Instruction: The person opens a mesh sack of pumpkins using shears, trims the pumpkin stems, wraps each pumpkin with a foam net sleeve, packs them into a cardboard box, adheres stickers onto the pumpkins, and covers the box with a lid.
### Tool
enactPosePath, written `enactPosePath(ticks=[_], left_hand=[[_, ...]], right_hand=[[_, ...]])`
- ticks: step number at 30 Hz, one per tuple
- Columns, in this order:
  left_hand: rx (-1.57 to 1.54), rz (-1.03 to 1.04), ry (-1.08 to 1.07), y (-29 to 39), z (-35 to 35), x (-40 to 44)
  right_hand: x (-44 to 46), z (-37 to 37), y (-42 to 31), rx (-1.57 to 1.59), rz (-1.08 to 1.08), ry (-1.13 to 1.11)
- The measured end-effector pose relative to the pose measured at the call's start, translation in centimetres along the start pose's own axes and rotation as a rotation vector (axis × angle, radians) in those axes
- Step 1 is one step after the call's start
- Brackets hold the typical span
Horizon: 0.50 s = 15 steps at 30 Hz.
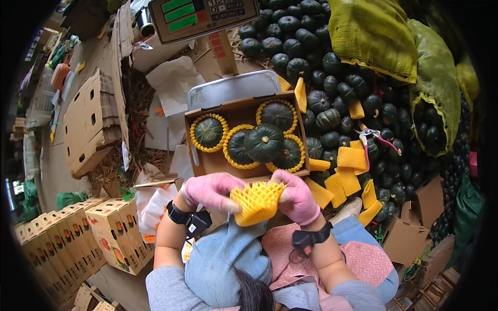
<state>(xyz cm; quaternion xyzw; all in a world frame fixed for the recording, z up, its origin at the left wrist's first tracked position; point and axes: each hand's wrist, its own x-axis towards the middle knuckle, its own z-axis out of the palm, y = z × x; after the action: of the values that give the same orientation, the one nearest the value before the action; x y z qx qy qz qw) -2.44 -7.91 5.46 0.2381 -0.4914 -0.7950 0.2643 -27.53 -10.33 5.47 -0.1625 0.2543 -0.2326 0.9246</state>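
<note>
My left hand (pixel 215 192), in a pink glove, grips the left side of a yellow foam net (pixel 258 203). The net's right side is pinched by my right hand (pixel 295 196), also gloved in pink. Just beyond both hands is an open cardboard box (pixel 211 167) on a scale's metal tray (pixel 233 84). Several dark green squashes in yellow nets lie inside, one of them a squash (pixel 209 131) at the box's left. A squash without a net (pixel 264 142) rests on top of the others.
The scale's display (pixel 181 15) stands behind the box. To the right are piled squashes (pixel 328 119), flat yellow nets (pixel 342 181), pruning shears (pixel 369 136) and green mesh sacks (pixel 373 39). Printed cartons (pixel 116 236) line the lower left, below stacked cardboard (pixel 88 124).
</note>
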Motion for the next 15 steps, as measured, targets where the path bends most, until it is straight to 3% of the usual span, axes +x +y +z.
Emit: enactPosePath(ticks=[1,3,4,5,6,8,10,11,12,13,15], left_hand=[[-0.153,-0.066,0.201,0.5,0.5,-0.5],[-0.558,0.019,0.507,-0.9,1.5,0.9],[-0.654,0.067,0.511,-1.5,2.6,1.8],[-0.75,0.116,0.513,-1.5,3.3,2.5],[-0.607,0.102,0.469,-0.6,3.1,2.3],[-0.471,0.036,0.428,-0.1,2.2,2.8],[-0.381,-0.066,0.339,-0.5,1.0,2.9],[-0.203,-0.068,0.394,-0.5,0.9,3.4],[-0.049,0.007,0.624,-0.9,0.9,3.7],[0.107,0.083,0.852,-1.7,0.8,4.0],[0.262,0.262,1.041,-4.0,-0.7,5.4]], right_hand=[[-0.3,-0.6,0.4,0.117,0.126,-0.102],[-0.6,0.0,1.2,0.168,0.322,-0.024],[-0.5,-1.2,1.5,-0.052,0.211,-0.183],[-0.7,-1.0,0.2,-0.146,0.261,-0.164],[-0.3,-1.0,-1.1,-0.123,0.053,-0.266],[-0.2,0.5,-4.5,-0.164,-0.167,-0.187],[0.5,1.3,-6.8,-0.361,-0.158,0.085],[1.5,0.7,-7.1,-0.49,-0.131,0.182],[4.0,-1.2,-5.8,-0.846,-0.496,0.236],[4.4,-1.8,-6.1,-1.258,-0.469,0.43],[6.6,-2.1,-5.1,-1.518,-0.567,0.602]])
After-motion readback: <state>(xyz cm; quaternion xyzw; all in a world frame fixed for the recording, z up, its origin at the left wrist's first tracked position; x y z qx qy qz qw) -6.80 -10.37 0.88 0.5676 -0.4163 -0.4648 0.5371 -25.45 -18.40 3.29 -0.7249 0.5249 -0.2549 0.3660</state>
